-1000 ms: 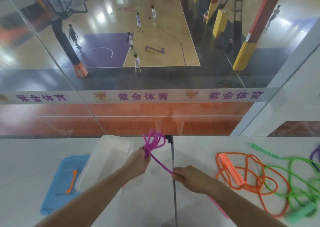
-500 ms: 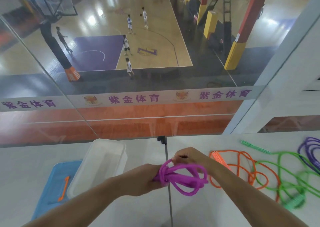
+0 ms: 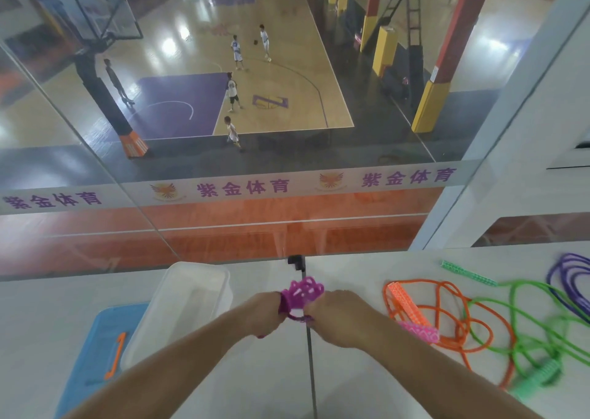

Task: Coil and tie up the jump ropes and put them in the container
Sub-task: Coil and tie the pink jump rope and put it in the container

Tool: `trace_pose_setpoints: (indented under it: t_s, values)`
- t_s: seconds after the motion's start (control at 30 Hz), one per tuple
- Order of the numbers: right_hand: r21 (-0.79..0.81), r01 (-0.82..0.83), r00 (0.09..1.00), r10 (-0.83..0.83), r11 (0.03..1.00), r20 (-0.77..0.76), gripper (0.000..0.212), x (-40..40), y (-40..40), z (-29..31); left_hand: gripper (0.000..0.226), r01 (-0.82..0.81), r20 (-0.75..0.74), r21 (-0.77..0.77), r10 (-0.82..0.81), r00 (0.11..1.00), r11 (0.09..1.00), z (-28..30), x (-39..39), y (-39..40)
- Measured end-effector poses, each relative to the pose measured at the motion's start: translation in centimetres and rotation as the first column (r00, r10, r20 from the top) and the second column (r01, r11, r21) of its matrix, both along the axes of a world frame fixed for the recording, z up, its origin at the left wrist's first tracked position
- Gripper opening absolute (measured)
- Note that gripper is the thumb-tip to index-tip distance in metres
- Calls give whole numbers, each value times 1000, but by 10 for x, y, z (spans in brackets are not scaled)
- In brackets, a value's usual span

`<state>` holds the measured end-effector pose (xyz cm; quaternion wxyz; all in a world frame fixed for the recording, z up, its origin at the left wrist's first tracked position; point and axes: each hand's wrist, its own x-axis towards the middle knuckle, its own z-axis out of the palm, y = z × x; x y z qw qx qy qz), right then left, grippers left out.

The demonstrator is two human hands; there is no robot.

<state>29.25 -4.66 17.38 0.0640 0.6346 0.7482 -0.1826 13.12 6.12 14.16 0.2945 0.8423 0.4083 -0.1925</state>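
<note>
Gripping a bunched coil of glossy magenta plastic jump rope (image 3: 301,294), the left hand (image 3: 265,311) and right hand (image 3: 335,315) curl around it from nine and three o'clock, seemingly cinching a wrap, though blur hides the fingers. Its pink lattice-patterned handle (image 3: 418,330) trails toward four o'clock. The translucent white rectangular plastic container (image 3: 191,300) lies at nine o'clock, its long axis running away from the person, nearer the left hand.

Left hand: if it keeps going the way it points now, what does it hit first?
The left hand points up and right, toward the purple rope it already grips; past that bundle, probably the right hand, though depth is unclear.
</note>
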Motion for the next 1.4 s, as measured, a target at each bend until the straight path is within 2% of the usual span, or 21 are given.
trace_pose_setpoints:
  t_s: [0.07, 0.13, 0.2, 0.27, 0.33, 0.4, 0.43, 0.5, 0.6, 0.7, 0.8, 0.87, 0.97, 1.03, 1.13, 1.2, 1.3, 1.4]
  values:
    - [-9, -31, 999, 31, 999, -17, 20, 9, 6, 15, 13, 175, -124, 54, -167, 978, 983, 6, -3, -6]
    - [23, -86, 994, 87, 996, -68, 20, 19, 13, 25, 19, 331, -173, 63, -316, 933, 941, 17, -6, -14]
    - [66, -114, 986, 121, 991, -118, 23, 29, 19, 30, 19, 448, -106, -7, -446, 889, 894, 26, -8, -21]
    - [-9, -28, 961, 24, 1000, -276, 27, 40, 23, 27, 20, 490, 81, -124, -484, 872, 863, 37, -10, -27]
    - [-111, 88, 875, -130, 990, -467, 24, 49, 23, 14, 16, 382, 226, -301, -324, 919, 873, 45, -12, -30]
    - [-168, 198, 766, -259, 966, -588, 12, 53, 17, 0, 11, 229, 349, -445, -67, 935, 866, 49, -14, -29]
    - [-216, 267, 674, -342, 939, -655, 5, 51, 11, -3, 10, 154, 406, -497, 72, 911, 854, 48, -16, -28]
    - [-272, 344, 545, -427, 899, -721, 17, 44, 2, -8, 11, -20, 461, -601, 367, 808, 799, 40, -18, -25]
    - [-322, 383, 561, -495, 866, -664, 30, 33, -4, -17, 11, -266, 423, -657, 636, 645, 706, 26, -15, -20]
    - [-443, 389, 489, -589, 808, -644, 30, 23, -9, -22, 23, -426, 332, -645, 734, 592, 635, 9, -11, -20]
    - [-537, 400, 354, -666, 742, -657, 33, 14, -13, -27, 31, -515, 292, -630, 792, 536, 581, 0, -9, -22]
    - [-545, 407, 334, -675, 733, -657, 35, 10, -14, -30, 33, -556, 280, -621, 819, 502, 553, -3, -5, -26]
    - [-599, 375, 184, -690, 708, -700, 31, 1, -14, -34, 28, -555, 292, -617, 817, 498, 558, -7, 3, -35]
    - [-609, 336, 115, -673, 718, -731, 28, -6, -13, -35, 23, -495, 298, -699, 840, 455, 516, -9, 7, -41]
    - [-564, 423, 133, -664, 710, -736, 23, -10, -11, -35, 19, -408, 284, -802, 879, 384, 437, -11, 7, -45]
    - [-525, 498, 176, -673, 690, -718, 21, -10, -9, -40, 19, -352, 257, -849, 890, 377, 394, -13, 7, -46]
    - [-480, 526, 250, -667, 702, -702, 21, -8, -8, -45, 24, -297, 239, -875, 875, 421, 382, -20, 7, -46]
    - [-443, 520, 307, -644, 730, -701, 19, -5, -7, -46, 23, -300, 260, -847, 835, 485, 438, -24, 6, -43]
